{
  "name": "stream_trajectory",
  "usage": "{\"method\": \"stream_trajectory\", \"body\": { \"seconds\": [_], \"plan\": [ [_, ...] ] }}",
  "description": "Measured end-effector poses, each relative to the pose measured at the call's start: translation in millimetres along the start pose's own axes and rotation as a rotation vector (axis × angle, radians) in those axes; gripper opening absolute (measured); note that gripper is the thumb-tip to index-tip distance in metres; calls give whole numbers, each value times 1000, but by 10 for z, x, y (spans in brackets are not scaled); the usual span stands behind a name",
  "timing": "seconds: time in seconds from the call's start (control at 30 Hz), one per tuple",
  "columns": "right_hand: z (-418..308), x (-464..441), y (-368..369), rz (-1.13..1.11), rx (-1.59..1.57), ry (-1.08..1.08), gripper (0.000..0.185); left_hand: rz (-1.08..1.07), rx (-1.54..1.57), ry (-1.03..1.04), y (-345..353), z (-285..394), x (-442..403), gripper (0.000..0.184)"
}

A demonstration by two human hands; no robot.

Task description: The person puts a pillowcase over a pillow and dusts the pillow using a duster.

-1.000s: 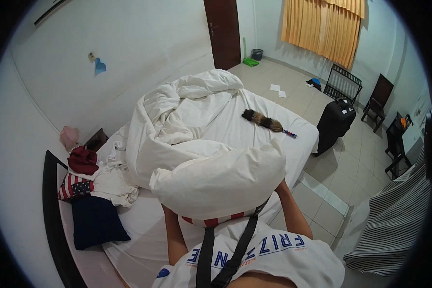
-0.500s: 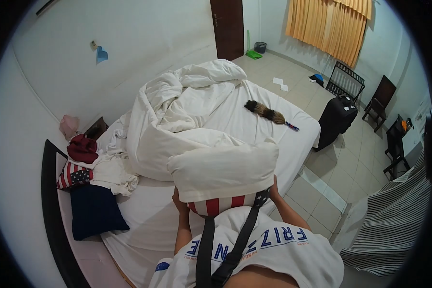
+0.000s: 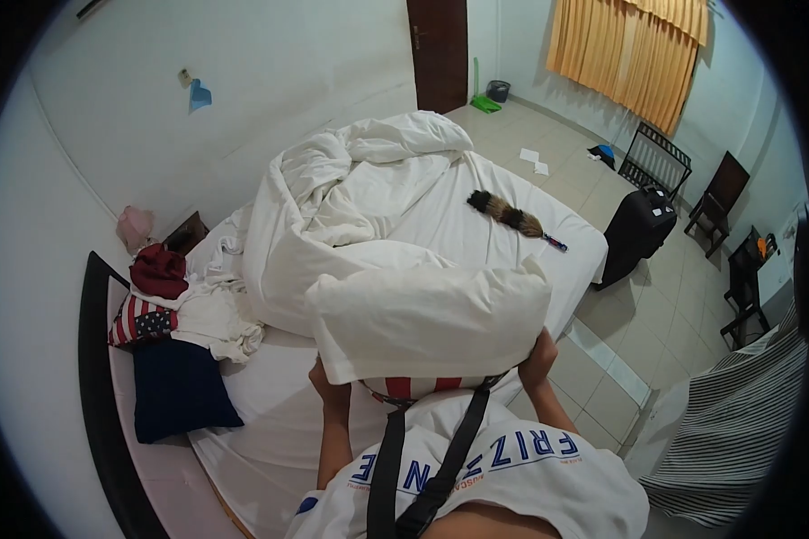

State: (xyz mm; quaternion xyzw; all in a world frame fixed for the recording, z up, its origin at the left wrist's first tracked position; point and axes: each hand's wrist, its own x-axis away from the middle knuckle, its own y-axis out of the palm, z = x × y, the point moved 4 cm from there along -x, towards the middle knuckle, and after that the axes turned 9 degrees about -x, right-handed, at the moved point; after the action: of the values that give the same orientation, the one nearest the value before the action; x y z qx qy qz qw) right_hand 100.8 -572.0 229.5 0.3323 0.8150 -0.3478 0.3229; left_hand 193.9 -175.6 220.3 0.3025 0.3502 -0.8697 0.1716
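A white pillowcase (image 3: 427, 323) covers most of a stars-and-stripes pillow (image 3: 404, 388) held against my body. Only a strip of the pillow's red and white stripes shows below the case's hem. At the hem's left corner, my left hand (image 3: 330, 384) is closed on the pillowcase, its fingertips partly hidden by the cloth. My right hand (image 3: 537, 357) grips the case's edge at the right side. Beyond them, a bunched white duvet (image 3: 279, 229) lies on the bed.
A brown and black duster (image 3: 512, 216) lies on the white-sheeted bed (image 3: 476, 242). At the left are a navy pillow (image 3: 184, 391), a flag-print pillow (image 3: 139, 322) and a maroon cloth (image 3: 159, 271). A black suitcase (image 3: 636, 235) stands off the bed's right corner.
Both hands have moved apart and pulled the pillowcase wider and further down over the flag pillow, so less of its stripes and stars shows.
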Motion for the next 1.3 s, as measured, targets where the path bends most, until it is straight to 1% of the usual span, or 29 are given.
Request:
{"method": "stream_trajectory", "body": {
  "seconds": [0.03, 0.1, 0.13, 0.17, 0.23, 0.27, 0.33, 0.43, 0.47, 0.53, 0.57, 0.63, 0.67, 0.73, 0.8, 0.83, 0.9, 0.93, 1.0, 1.03, 1.07, 1.1, 1.13, 1.17, 1.23, 1.27, 1.3],
  "plan": [
    [139, 182, 104, -71, 53, 1, 23, -26, -80, 62, 57, -62, 76, 25],
    [533, 659, 368, -223, 163, 15, 25, -225, -350, 61, 372, -444, 311, 27],
    [621, 734, 459, -297, 201, 64, 25, -326, -484, 61, 483, -564, 399, 29],
    [688, 765, 552, -370, 237, 111, 25, -429, -525, 52, 502, -490, 382, 29],
    [815, 647, 687, -493, 294, 233, 25, -390, -525, 45, 572, -444, 175, 26],
    [711, 377, 679, -415, 260, 186, 24, -371, -527, 42, 607, -423, 43, 25],
    [367, -181, 530, -264, 196, 97, 23, -299, -581, 3, 554, -178, -395, 27],
    [111, -523, 387, -185, 254, 7, 18, -190, -567, 0, 494, 17, -542, 34],
    [142, -425, 399, -153, 240, -9, 18, -149, -547, 9, 497, 41, -574, 38],
    [300, 57, 479, -83, 210, -44, 17, -148, -531, 49, 594, -163, -307, 36],
    [454, 310, 593, -199, 218, -22, 17, -156, -524, 67, 663, -307, -114, 36],
    [856, 923, 773, -494, 291, 82, 19, -424, -668, 8, 793, -666, 258, 24],
    [871, 942, 782, -549, 327, 120, 19, -547, -734, -19, 846, -743, 335, 18],
    [909, 892, 875, -643, 392, 191, 19, -464, -674, -56, 936, -825, 308, 20],
    [694, 435, 831, -511, 321, 143, 20, -371, -599, -62, 878, -659, 10, 25],
    [569, 196, 756, -447, 292, 119, 20, -313, -580, -92, 812, -565, -120, 24],
    [223, -178, 530, -262, 239, -9, 20, -184, -538, -153, 643, -373, -364, 21],
    [121, -289, 463, -168, 208, -76, 20, -153, -482, -169, 580, -280, -388, 21],
    [152, -59, 452, -195, 206, -68, 20, -87, -374, -201, 482, -149, -307, 19],
    [232, 181, 530, -215, 204, -77, 19, -82, -343, -187, 531, -264, -140, 22],
    [347, 386, 618, -238, 202, -81, 18, -214, -454, -156, 712, -523, 43, 25],
    [582, 634, 738, -438, 225, 8, 17, -359, -568, -131, 887, -854, 308, 29],
    [844, 954, 826, -646, 243, 102, 17, -513, -683, -107, 932, -1036, 546, 33],
    [883, 999, 888, -840, 259, 184, 17, -684, -734, -105, 956, -1045, 635, 39],
    [889, 847, 854, -701, 250, 133, 20, -463, -584, -143, 988, -1022, 565, 37],
    [744, 672, 775, -633, 246, 114, 22, -359, -508, -157, 971, -1025, 531, 36],
    [581, 480, 675, -522, 121, 147, 26, -214, -257, -243, 905, -1041, 468, 35]
  ]
}}
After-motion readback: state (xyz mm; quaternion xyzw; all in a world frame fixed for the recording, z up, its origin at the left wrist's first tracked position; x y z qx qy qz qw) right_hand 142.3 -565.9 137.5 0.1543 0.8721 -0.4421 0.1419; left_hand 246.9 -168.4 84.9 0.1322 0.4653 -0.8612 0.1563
